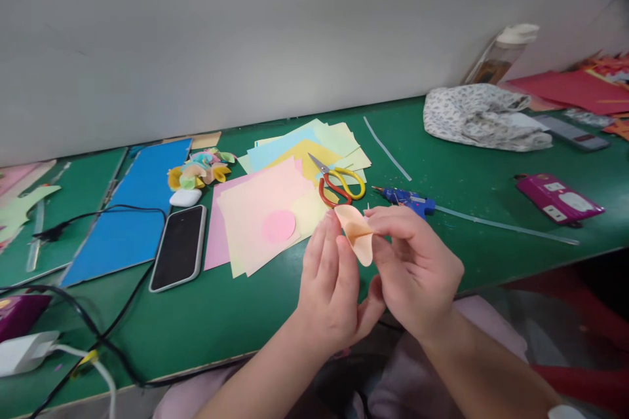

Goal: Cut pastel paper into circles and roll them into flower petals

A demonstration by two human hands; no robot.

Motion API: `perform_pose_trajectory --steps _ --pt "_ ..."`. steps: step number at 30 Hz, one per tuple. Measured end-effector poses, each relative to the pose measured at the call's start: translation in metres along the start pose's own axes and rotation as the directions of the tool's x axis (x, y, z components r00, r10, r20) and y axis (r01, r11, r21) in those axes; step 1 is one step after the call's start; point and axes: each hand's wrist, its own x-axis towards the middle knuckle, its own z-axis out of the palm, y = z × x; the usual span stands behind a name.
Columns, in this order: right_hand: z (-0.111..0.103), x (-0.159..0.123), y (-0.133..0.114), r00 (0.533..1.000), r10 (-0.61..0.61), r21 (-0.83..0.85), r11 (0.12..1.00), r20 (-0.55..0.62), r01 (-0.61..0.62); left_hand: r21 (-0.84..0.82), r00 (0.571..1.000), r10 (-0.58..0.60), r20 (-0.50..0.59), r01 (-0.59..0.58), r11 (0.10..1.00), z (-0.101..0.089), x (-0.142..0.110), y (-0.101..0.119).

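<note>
A small peach piece of paper (362,245), folded and curved like a petal, is held up between my two hands near the table's front edge. My left hand (328,285) grips its left side with the fingers bent. The thumb and fingers of my right hand (417,262) pinch its right side. Just beyond the hands lie scissors (350,191) with one red and one yellow handle. A blue glue gun (405,198) with a long glue stick (501,226) lies to the right. Stacked pastel paper sheets (260,203) and a pink paper circle (278,226) are on the left.
Paper flowers (200,169), a white case (185,198), a phone (177,249) and a blue board (130,209) lie left, with black cables (91,324). A loose glue stick (388,149), patterned cloth (481,118), purple power strip (557,198) and bottle (506,55) are right.
</note>
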Motion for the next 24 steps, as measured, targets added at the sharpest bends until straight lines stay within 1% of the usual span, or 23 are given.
perform_pose_trajectory --steps 4,6,8,11,13,17,19,21,24 --pt "-0.002 0.001 -0.003 0.991 -0.126 -0.085 0.988 0.033 0.129 0.011 1.000 -0.007 -0.013 0.007 1.000 0.000 0.000 0.001" --pt "-0.002 0.002 -0.004 0.984 -0.174 -0.098 0.979 0.049 0.178 -0.011 1.000 -0.011 -0.011 0.011 1.000 -0.001 0.000 0.002" --pt "-0.003 0.002 -0.003 0.983 -0.182 -0.100 0.978 0.038 0.185 -0.064 0.999 -0.031 -0.007 0.031 0.997 -0.002 0.001 0.003" --pt "-0.003 0.002 0.001 0.982 -0.187 -0.099 0.978 -0.019 0.184 -0.138 0.989 -0.135 0.055 0.141 0.980 -0.005 0.002 0.006" --pt "-0.004 0.002 0.003 0.979 -0.199 -0.085 0.977 -0.045 0.195 -0.155 0.979 -0.178 0.095 0.191 0.969 -0.006 0.001 0.009" --pt "-0.004 0.001 0.005 0.970 -0.235 -0.098 0.969 -0.064 0.228 -0.240 0.984 -0.158 0.084 0.174 0.955 -0.005 -0.003 0.013" --pt "-0.004 0.002 0.005 0.963 -0.265 -0.131 0.957 -0.044 0.258 -0.295 0.985 -0.148 0.084 0.167 0.941 -0.006 -0.004 0.015" --pt "-0.005 0.003 0.004 0.956 -0.294 -0.147 0.946 -0.007 0.290 -0.320 0.983 -0.149 0.110 0.177 0.931 -0.008 -0.003 0.015" --pt "-0.008 0.004 0.003 0.942 -0.334 -0.135 0.933 0.032 0.335 -0.335 0.969 -0.173 0.177 0.225 0.915 -0.013 0.001 0.015"
